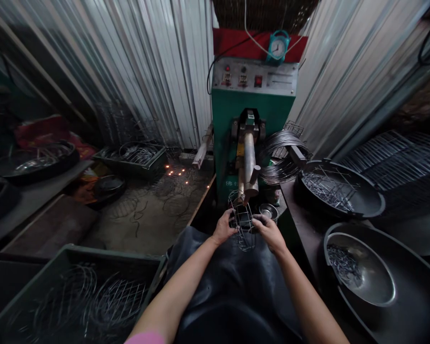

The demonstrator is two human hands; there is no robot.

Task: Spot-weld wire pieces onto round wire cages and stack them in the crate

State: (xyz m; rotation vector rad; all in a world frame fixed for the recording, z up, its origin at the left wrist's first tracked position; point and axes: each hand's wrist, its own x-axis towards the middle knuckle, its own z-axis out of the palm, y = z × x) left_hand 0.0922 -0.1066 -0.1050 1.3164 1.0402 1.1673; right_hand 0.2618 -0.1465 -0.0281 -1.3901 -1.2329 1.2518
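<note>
A small wire basket [244,224] of thin metal rods is held upright between my two hands, just under the welding machine's arm. My left hand [224,228] grips its left side, fingers curled on the wires. On the other side my right hand [270,231] pinches the wires with thumb and fingertips. The basket's upper rim meets the electrode tip [242,197] of the green spot welder [220,124]; whether they touch I cannot tell. Glowing sparks [175,172] show over the floor to the left.
A green crate [71,251] with wire frames stands at the lower left. On the right are a black pan [376,203] of short rods, a metal bowl [380,282] of small wire pieces and a wire coil [272,177]. A dark apron [222,286] covers my lap.
</note>
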